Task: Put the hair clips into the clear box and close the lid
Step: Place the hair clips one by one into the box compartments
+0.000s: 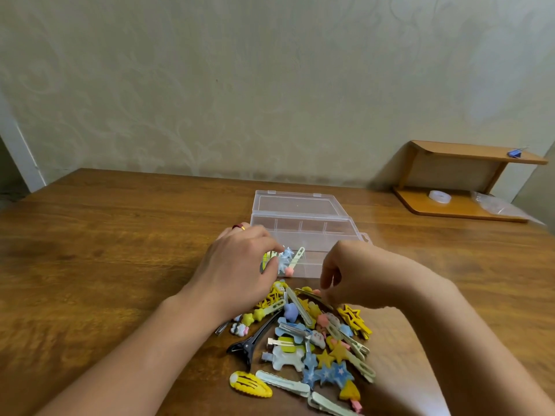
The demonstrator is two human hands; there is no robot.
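The clear box [303, 235] sits open on the tabletop [105, 250], at 12 o'clock from the pile of hair clips [312, 340]. Its long side runs 9 to 3. The left hand [237, 265] is nearer, at the box's front left corner, pinching what looks like a blue star clip [285, 259]. The right hand [348, 274] curls down over the pile's far edge; I cannot tell if it holds one.
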